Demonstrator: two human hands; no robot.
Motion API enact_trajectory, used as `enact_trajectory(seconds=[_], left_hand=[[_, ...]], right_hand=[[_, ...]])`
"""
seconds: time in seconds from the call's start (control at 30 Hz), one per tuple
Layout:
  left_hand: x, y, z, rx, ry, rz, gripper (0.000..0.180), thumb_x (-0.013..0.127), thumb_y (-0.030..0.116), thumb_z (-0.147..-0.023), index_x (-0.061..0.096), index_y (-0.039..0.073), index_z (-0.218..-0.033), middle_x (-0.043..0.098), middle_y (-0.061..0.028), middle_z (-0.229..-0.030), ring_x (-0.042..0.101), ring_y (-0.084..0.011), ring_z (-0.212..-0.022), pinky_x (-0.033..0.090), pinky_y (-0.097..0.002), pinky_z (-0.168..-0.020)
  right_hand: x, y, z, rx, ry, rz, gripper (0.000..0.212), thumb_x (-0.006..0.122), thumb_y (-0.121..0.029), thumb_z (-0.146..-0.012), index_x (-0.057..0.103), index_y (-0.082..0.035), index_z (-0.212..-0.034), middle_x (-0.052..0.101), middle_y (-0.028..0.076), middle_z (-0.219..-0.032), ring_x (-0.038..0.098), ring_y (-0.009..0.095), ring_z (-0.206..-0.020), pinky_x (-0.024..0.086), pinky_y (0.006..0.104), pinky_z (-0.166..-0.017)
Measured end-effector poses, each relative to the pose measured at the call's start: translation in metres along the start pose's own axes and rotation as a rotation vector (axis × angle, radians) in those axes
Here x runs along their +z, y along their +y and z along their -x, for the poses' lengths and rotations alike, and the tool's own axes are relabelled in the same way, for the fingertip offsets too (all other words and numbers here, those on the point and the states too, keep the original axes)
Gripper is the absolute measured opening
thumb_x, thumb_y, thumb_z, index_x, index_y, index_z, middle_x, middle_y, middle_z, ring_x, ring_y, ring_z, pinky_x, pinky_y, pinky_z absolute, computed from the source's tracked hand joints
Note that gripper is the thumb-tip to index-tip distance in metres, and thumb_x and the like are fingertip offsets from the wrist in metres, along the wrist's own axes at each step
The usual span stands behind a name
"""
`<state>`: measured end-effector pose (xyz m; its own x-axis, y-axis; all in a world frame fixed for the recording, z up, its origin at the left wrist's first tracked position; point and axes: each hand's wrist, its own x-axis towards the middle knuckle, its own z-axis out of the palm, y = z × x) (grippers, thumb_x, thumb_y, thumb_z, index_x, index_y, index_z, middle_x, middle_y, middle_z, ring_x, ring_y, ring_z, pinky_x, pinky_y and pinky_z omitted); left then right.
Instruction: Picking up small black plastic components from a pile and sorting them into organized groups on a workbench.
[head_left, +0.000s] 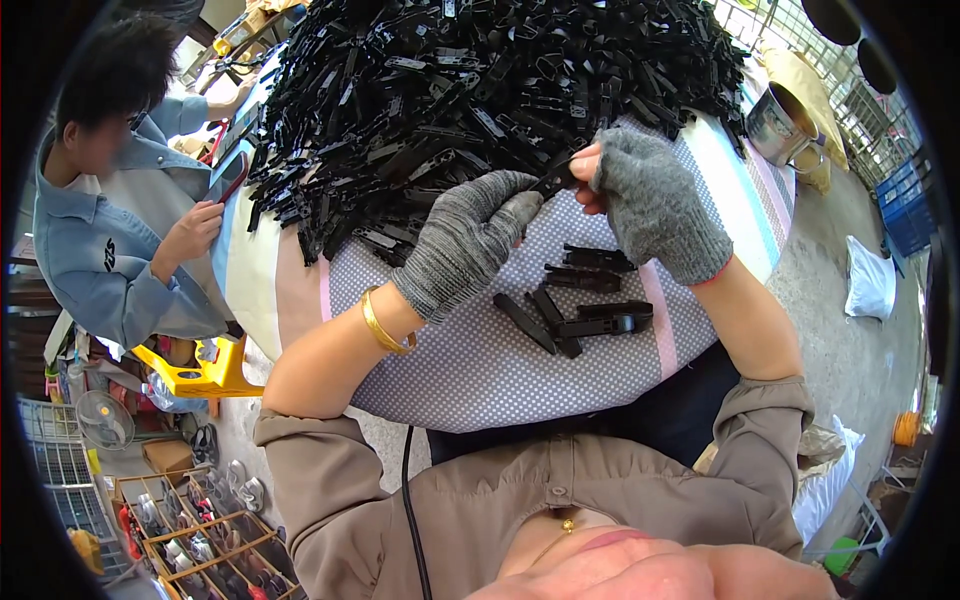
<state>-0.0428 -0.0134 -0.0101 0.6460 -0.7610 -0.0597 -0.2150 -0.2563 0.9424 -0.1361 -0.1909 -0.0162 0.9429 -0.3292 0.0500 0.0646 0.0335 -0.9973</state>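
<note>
Gloved hands meeting above table's middle: left hand (470,240) and right hand (650,200), both in grey knit gloves, pinching one small black plastic clip (553,182) between fingertips. Heaped black clips (480,90) across far edge; few loose clips (580,300) near front edge on dotted tablecloth (480,370).

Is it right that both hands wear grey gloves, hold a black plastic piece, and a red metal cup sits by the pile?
Not quite: the head view shows the metal cup is silver. The left hand and right hand wear grey gloves and hold a black plastic piece beside the pile.
</note>
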Motion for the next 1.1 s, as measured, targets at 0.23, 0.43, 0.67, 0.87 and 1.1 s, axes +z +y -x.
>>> enact_trajectory(seconds=[0.23, 0.43, 0.67, 0.87, 1.1], left_hand=[[-0.003, -0.001, -0.001, 0.078, -0.051, -0.085, 0.022, 0.055, 0.017, -0.09, 0.062, 0.002, -0.103, 0.061, -0.0059, -0.073, 0.056, -0.0099, -0.062, 0.047, -0.0251, -0.058], [0.02, -0.004, -0.002, 0.478, -0.157, -0.318, 0.022, 0.053, 0.019, -0.089, 0.06, 0.0, -0.098, 0.062, -0.0141, -0.075, 0.062, -0.0279, -0.066, 0.049, -0.0342, -0.06], [0.024, 0.003, 0.0, 0.519, -0.14, -0.368, 0.023, 0.052, 0.025, -0.089, 0.06, 0.003, -0.089, 0.061, -0.014, -0.071, 0.061, -0.0289, -0.064, 0.049, -0.0367, -0.058], [0.024, 0.014, 0.026, 0.668, -0.254, -0.685, 0.038, 0.066, 0.036, -0.077, 0.063, 0.009, -0.103, 0.062, -0.011, -0.088, 0.064, -0.026, -0.071, 0.052, -0.0318, -0.065], [-0.053, 0.006, -0.015, 0.238, 0.347, -1.218, 0.026, 0.06, 0.021, -0.082, 0.062, 0.008, -0.104, 0.058, -0.0114, -0.099, 0.059, -0.0268, -0.089, 0.049, -0.0365, -0.078]], right_hand=[[-0.015, 0.004, -0.015, 0.0, -0.222, 0.027, 0.037, 0.061, -0.034, -0.083, 0.062, 0.001, -0.094, 0.061, 0.01, -0.088, 0.06, 0.018, -0.078, 0.05, 0.0301, -0.075], [0.022, -0.009, -0.004, -0.03, -0.338, 0.166, 0.07, 0.035, -0.062, -0.088, 0.061, 0.002, -0.098, 0.062, 0.013, -0.095, 0.059, 0.021, -0.088, 0.045, 0.0336, -0.085], [0.009, -0.006, -0.015, -0.121, -0.215, -0.119, 0.081, 0.025, -0.067, -0.087, 0.06, 0.005, -0.099, 0.063, 0.011, -0.085, 0.06, 0.019, -0.083, 0.049, 0.032, -0.081], [-0.03, 0.011, -0.037, -0.455, -0.088, 0.862, 0.016, 0.065, -0.018, -0.08, 0.063, -0.003, -0.084, 0.058, 0.006, -0.074, 0.058, 0.018, -0.069, 0.05, 0.0313, -0.066], [-0.008, 0.008, -0.014, -0.431, -0.079, 1.497, 0.016, 0.059, -0.014, -0.078, 0.061, -0.004, -0.09, 0.057, 0.011, -0.083, 0.057, 0.027, -0.084, 0.047, 0.0388, -0.076]])
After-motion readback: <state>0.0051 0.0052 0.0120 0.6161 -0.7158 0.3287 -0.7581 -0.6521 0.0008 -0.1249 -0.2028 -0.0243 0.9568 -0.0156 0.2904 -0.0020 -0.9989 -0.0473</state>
